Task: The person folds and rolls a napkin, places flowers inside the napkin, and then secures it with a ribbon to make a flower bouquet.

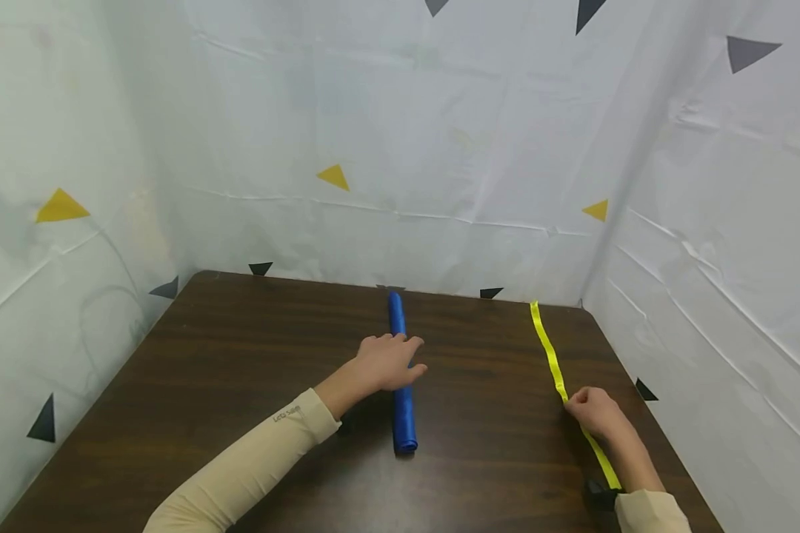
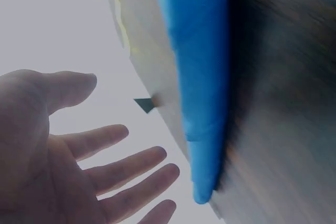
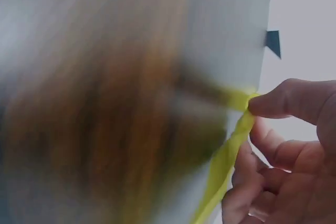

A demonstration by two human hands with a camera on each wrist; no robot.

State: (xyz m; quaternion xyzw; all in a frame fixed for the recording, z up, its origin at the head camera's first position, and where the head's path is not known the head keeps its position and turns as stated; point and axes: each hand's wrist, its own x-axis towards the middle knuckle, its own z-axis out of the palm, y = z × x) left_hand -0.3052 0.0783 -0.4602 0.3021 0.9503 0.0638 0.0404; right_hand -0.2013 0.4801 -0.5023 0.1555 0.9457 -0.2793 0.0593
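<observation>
A blue roll of shiny fabric (image 1: 404, 414) lies lengthwise near the middle of the dark wooden table. Over it is my left hand (image 1: 388, 361), fingers spread. In the left wrist view, that hand (image 2: 79, 150) shows its palm and straight fingers beside the blue roll (image 2: 202, 77), holding nothing. At the table's right side a yellow ribbon (image 1: 548, 352) runs from the far edge toward me. My right hand (image 1: 600, 414) pinches it partway along. In the right wrist view, thumb and forefinger of the right hand (image 3: 294, 145) grip the ribbon (image 3: 223, 166), which bends at the pinch.
The brown table (image 1: 253, 355) is enclosed by white sheet walls (image 1: 400, 111) at the back and both sides. Yellow and dark triangles mark the sheets, including a yellow triangle (image 1: 334, 177) at the back.
</observation>
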